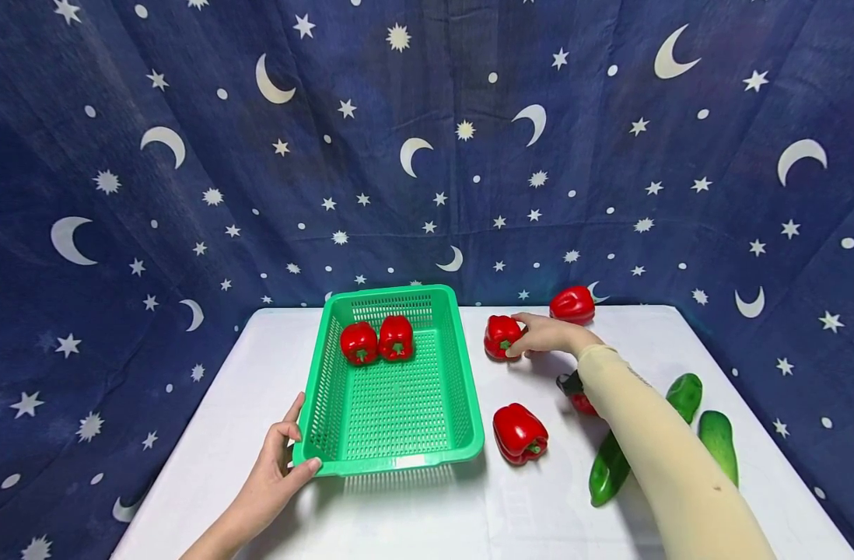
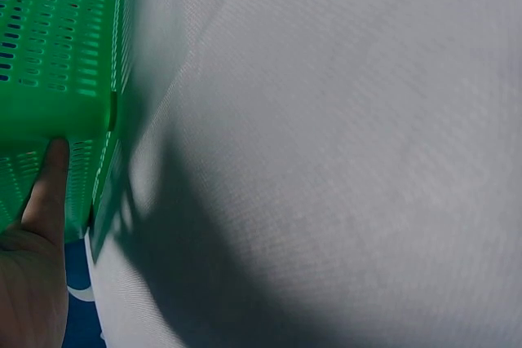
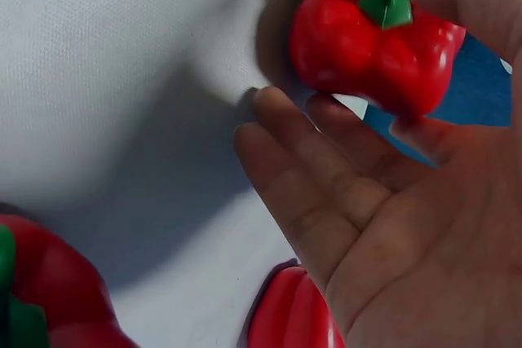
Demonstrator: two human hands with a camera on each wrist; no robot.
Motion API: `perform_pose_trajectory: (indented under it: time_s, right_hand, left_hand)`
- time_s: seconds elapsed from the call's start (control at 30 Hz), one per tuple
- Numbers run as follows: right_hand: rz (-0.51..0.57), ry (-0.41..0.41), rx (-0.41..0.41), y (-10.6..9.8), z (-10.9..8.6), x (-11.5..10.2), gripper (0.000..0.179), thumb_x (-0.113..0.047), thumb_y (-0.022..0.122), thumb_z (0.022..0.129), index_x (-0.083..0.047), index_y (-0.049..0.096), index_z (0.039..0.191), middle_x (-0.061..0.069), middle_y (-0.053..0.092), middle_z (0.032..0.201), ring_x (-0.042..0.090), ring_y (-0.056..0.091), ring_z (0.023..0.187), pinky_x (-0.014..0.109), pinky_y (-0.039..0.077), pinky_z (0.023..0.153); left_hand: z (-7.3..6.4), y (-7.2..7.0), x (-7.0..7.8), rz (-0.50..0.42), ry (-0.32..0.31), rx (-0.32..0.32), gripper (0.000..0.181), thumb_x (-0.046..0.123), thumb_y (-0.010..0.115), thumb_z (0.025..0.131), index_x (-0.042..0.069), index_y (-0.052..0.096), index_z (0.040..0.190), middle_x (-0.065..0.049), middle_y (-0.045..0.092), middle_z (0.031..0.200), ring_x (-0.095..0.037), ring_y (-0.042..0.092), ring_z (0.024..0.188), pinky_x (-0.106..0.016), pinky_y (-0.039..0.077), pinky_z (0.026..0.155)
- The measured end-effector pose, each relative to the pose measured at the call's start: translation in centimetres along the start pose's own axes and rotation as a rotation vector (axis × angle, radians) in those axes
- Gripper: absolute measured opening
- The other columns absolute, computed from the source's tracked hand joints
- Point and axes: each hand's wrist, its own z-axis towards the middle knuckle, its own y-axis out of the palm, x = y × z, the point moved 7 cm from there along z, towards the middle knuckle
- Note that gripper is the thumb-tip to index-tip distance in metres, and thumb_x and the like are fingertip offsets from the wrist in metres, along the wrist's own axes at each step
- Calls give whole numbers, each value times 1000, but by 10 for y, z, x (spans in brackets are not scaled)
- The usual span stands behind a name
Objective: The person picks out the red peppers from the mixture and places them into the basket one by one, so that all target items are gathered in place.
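Note:
My left hand (image 1: 276, 463) grips the near left corner of a green perforated plastic basket (image 1: 473, 397), thumb on the rim and fingers along the outer side. In the left wrist view, the thumb (image 2: 50, 185) presses against the green rim. Inside the basket, toward the back, two red bell peppers (image 1: 359, 344) (image 1: 397, 337) sit side by side. To the right of the basket, my right hand (image 1: 549, 334) pinches another red bell pepper (image 1: 498, 334) between thumb and fingers. Its green stem (image 3: 387, 2) faces the right wrist camera.
A red bell pepper (image 1: 520, 433) lies right of the basket's near corner, another (image 1: 572, 305) at the table's back edge. Beneath the right forearm, a dark item (image 1: 570, 382) and something red are partly hidden. Long green vegetables (image 1: 609, 469) (image 1: 718, 445) lie farther right. A starry curtain (image 1: 427, 155) surrounds the table.

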Motion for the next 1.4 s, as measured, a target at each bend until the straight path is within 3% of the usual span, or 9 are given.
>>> perform_pose_trajectory:
  time_s: [0.13, 0.23, 0.4, 0.5, 0.73, 0.97, 1.2, 1.4]
  right_hand:
    - [-36, -11, 36, -5, 1, 2, 99, -26, 77, 83, -1, 21, 160, 26, 52, 138, 36, 56, 117, 52, 47, 99]
    - [-38, -22, 80, -8, 1, 4, 99, -23, 78, 82, -6, 21, 161, 27, 38, 155, 42, 41, 137, 63, 38, 107]
    - [28, -26, 82, -7, 4, 8, 100, -21, 77, 83, -10, 18, 163, 24, 24, 164, 44, 25, 147, 68, 26, 111]
    - [61, -23, 73, -4, 6, 10, 101, -19, 77, 82, -11, 18, 163, 23, 21, 166, 44, 22, 149, 69, 23, 112]
    - [92, -22, 71, -4, 7, 10, 103, -16, 78, 79, -15, 18, 164, 21, 17, 167, 44, 19, 148, 71, 23, 111]
    - [86, -56, 65, -2, 13, 8, 101, -14, 76, 79, -14, 20, 163, 21, 20, 166, 44, 21, 148, 69, 22, 112]
    - [103, -59, 71, 0, 14, 8, 98, -13, 76, 80, -14, 24, 162, 22, 31, 160, 41, 33, 140, 64, 28, 112]
    - [110, -46, 78, 1, 14, 9, 96, -14, 78, 80, -12, 27, 161, 22, 36, 157, 42, 36, 137, 63, 33, 110]
  left_hand:
    - [0, -1, 1, -1, 4, 0, 36, -9, 59, 97, -2, 27, 111, -11, 5, 171, -15, 42, 137, -30, 53, 87]
    - [0, -1, 0, 8, -2, 4, 36, -8, 59, 97, -1, 27, 111, -10, 6, 171, -14, 41, 137, -30, 53, 87]
    - [0, 1, 1, 2, 0, 4, 35, -8, 59, 97, -2, 27, 111, -11, 5, 171, -9, 40, 137, -30, 54, 87]
    - [0, 1, 1, -3, -3, 1, 35, -8, 59, 97, -2, 27, 111, -12, 5, 171, -13, 41, 137, -31, 54, 86]
    - [1, 2, 0, 9, -18, 3, 36, -6, 60, 98, -2, 27, 111, -11, 5, 171, -51, 34, 135, -32, 54, 85]
    - [0, 0, 0, 25, -11, 8, 36, -7, 61, 97, -1, 28, 111, -11, 7, 171, -29, 46, 133, -32, 55, 85]
    - [-1, -2, 3, 85, 12, 33, 37, -7, 64, 95, 0, 32, 111, -12, 8, 171, -41, 54, 120, -34, 55, 77]
    - [-1, -3, 3, 78, 20, 22, 37, -8, 64, 95, 1, 31, 111, -11, 9, 171, -38, 55, 121, -35, 55, 75]
